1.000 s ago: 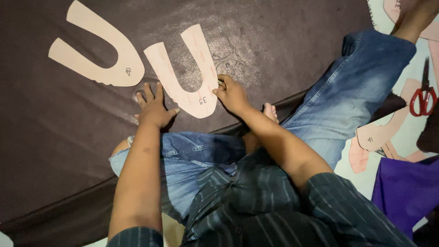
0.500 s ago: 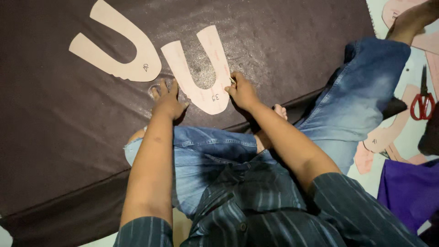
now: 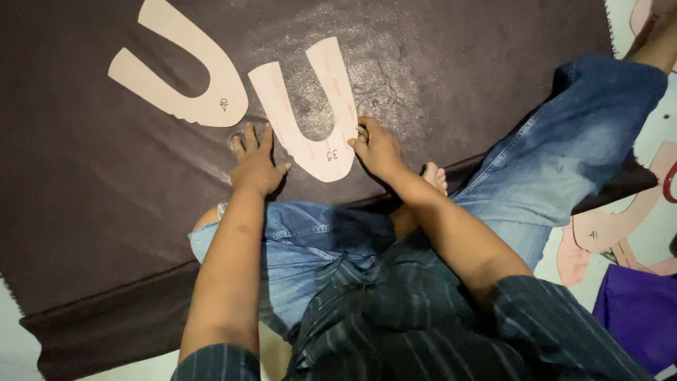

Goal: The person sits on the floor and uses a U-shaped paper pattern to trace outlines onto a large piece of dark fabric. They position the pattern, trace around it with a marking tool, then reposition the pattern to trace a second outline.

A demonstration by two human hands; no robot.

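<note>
Our left hand (image 3: pixel 255 166) and right hand (image 3: pixel 377 147) press flat, fingers spread, on the near U-shaped tan card pattern (image 3: pixel 310 113), lying on dark brown leather (image 3: pixel 92 212); a 2nd pattern (image 3: pixel 180 70) lies far left.

A single head-worn camera looks steeply down from close above the seated person's lap onto the dark sheet (image 3: pixel 106 212) spread on the floor
</note>
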